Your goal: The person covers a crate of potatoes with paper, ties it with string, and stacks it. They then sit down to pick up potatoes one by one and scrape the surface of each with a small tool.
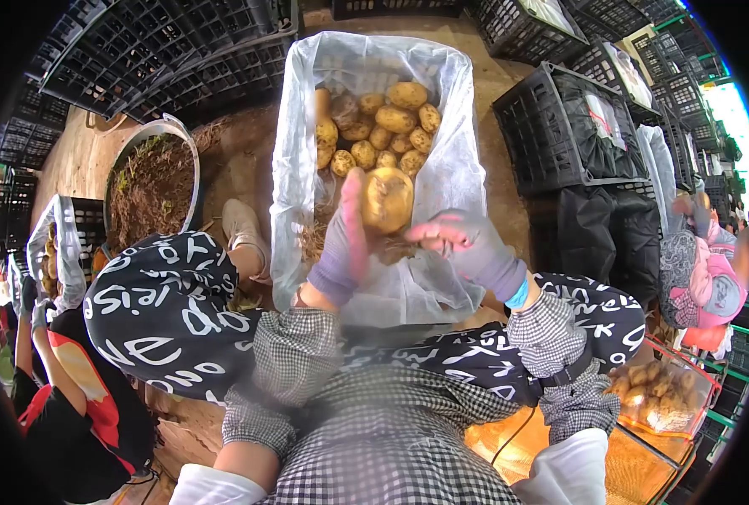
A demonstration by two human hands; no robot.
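A large potato (pixel 388 200) sits in my left hand (pixel 345 248), above the lined crate, with the thumb along its left side; the other fingers are hidden behind it. My right hand (pixel 467 244) is just to the lower right of the potato, its fingers stretched toward it and apart, holding nothing. Both hands wear greyish gloves with pinkish fingers. Beyond them, several smaller potatoes (pixel 395 119) with soil on their skins lie at the far end of the crate, which has a whitish translucent liner (pixel 454 181).
A round tub (pixel 195 168) of soil and plant debris stands at left. Black crates (pixel 534 126) are stacked at right and far left. A mesh bag of potatoes (pixel 656 396) lies lower right. Other people (pixel 71 379) are at left and at the far right (pixel 703 278).
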